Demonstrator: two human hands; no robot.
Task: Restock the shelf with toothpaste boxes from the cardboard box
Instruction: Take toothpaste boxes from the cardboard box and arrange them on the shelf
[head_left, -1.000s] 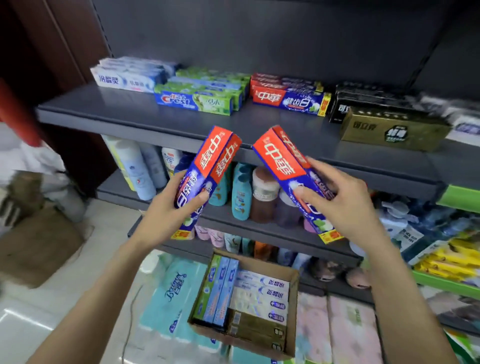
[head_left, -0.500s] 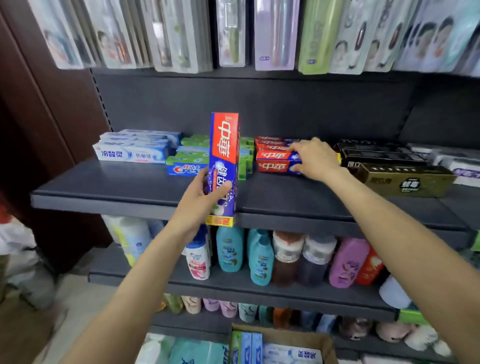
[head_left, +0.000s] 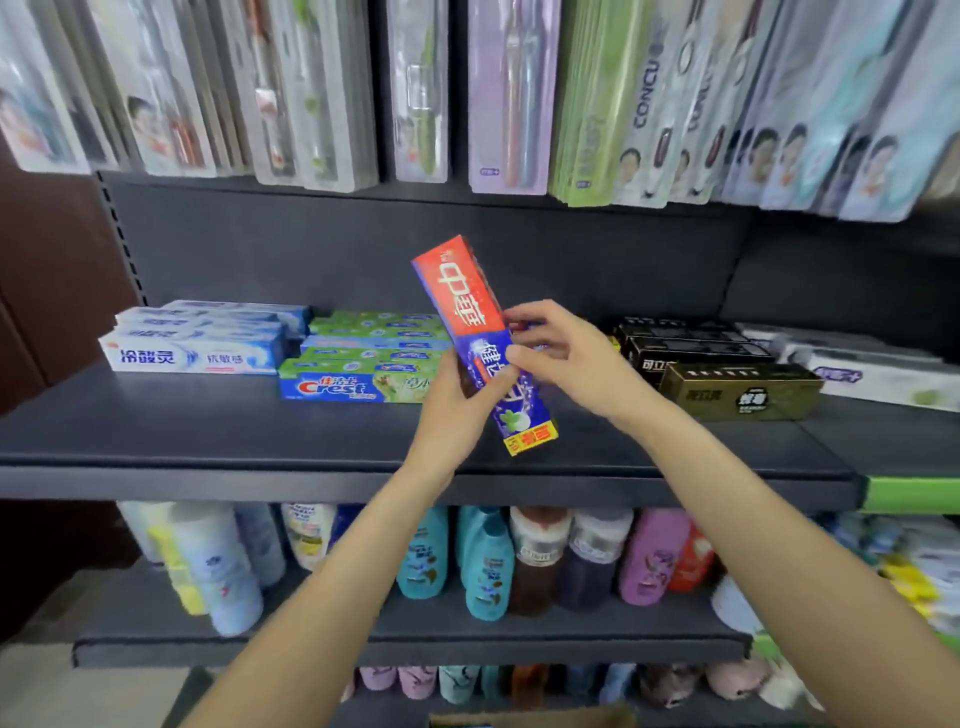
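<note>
Centre of frame: the left hand (head_left: 457, 410) grips a red-and-blue toothpaste box (head_left: 480, 340), tilted above the grey shelf (head_left: 208, 436); the right hand (head_left: 566, 358) pinches its right edge with thumb and fingers; the cardboard box (head_left: 535, 719) shows at the bottom edge.

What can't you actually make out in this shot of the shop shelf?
Head view only:
- Red toothpaste stack on the shelf: mostly hidden behind the right hand and the held toothpaste box.
- Cardboard box: cut off by the bottom edge; contents unseen.
- Hanging toothbrush packs: print mostly blurred.
</note>
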